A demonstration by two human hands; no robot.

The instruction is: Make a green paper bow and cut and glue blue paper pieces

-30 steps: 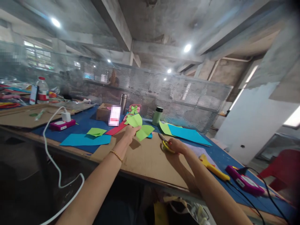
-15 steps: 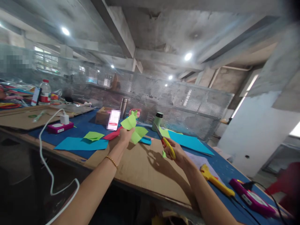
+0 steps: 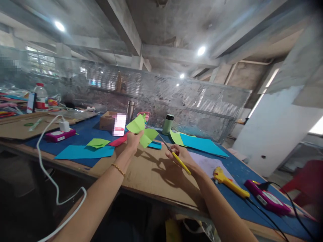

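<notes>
The left hand [image 3: 133, 139] pinches a light-green folded paper piece with spreading leaf-like lobes [image 3: 150, 137] between thumb and fingers, up off the work surface. The right hand [image 3: 183, 155] is closed around a pair of yellow-handled metal scissors [image 3: 180, 163], its blades pointing toward the paper's right-hand lobe; the tips look close to that edge, though contact cannot be made out.

The paper should be very light, springy along its folds and easily creased or torn; the folded middle, where the left thumb sits, seems the firmest place to hold. The scissors should be stiff and heavier, best held by the handles.

Below both grips lies a flat brown cardboard sheet [image 3: 148, 178], shadowed by the hands, on a blue-topped table [image 3: 85, 129]. Left of the paper grip are a bright-blue paper strip [image 3: 85, 152] and a folded light-green paper [image 3: 98, 143]; just beyond that hand stands a lit phone [image 3: 119, 125]. Beyond the scissors grip is a pale-green bottle with a black cap [image 3: 167, 125]; to its right, a yellow glue gun [image 3: 232, 183].

Farther out, a grey perforated metal partition [image 3: 202, 111] crosses behind the table, under a bare concrete ceiling with lit lamps
</notes>
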